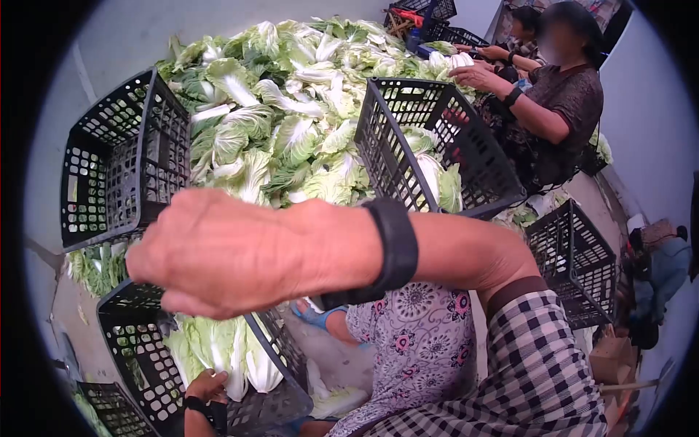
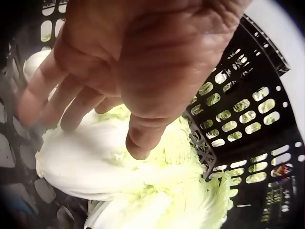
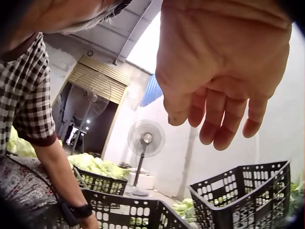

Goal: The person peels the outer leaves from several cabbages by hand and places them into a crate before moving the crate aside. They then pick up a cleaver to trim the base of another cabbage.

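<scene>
My left hand (image 1: 207,386) is down in a black plastic crate (image 1: 131,342) at the lower left of the head view. In the left wrist view its fingers spread loosely over a pale napa cabbage (image 2: 86,157), with the thumb apart from them and close over the leaves. More napa cabbages (image 1: 237,360) lie side by side in that crate. My right hand (image 1: 211,251) is raised across the middle of the head view, above the crate. In the right wrist view its fingers (image 3: 217,119) hang loosely bent, holding nothing.
A large heap of cabbages (image 1: 291,116) fills the floor ahead. Black crates stand at the left (image 1: 142,160), in the middle (image 1: 397,146) and at the right (image 1: 571,262). Another person (image 1: 553,116) works at the upper right. A standing fan (image 3: 147,138) shows behind.
</scene>
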`<move>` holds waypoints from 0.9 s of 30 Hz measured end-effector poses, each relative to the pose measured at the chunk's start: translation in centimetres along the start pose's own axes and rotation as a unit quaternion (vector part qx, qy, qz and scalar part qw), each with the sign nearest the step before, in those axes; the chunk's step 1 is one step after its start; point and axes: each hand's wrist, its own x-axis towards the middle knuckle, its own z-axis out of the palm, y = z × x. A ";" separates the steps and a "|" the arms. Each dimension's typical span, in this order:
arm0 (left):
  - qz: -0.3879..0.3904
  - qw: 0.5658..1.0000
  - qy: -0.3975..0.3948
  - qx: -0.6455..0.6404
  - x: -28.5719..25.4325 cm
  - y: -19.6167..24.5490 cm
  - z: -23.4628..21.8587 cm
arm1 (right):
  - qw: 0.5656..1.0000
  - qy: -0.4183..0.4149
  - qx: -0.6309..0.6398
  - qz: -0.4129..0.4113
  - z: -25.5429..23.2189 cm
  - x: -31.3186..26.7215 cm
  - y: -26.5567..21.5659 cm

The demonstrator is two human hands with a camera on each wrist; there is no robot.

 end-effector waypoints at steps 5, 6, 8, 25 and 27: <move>-0.023 0.998 -0.045 0.031 0.4 0.3 -0.5 | 0.998 -0.001 0.059 -0.014 3.9 -0.2 0.1; -0.014 0.999 -0.030 0.037 -0.1 0.5 -0.2 | 0.997 -0.015 0.072 -0.008 4.3 -0.5 0.1; 0.008 0.999 0.002 0.050 -1.1 0.9 0.9 | 0.995 -0.044 0.092 0.003 4.9 -0.9 0.1; 0.004 0.992 0.003 -0.127 0.0 -1.9 -1.1 | 0.992 -0.055 0.116 0.012 5.1 -1.8 0.3; 0.016 0.996 -0.021 -0.086 -0.9 -0.6 -0.3 | 0.992 -0.057 0.116 0.009 5.3 -1.7 0.4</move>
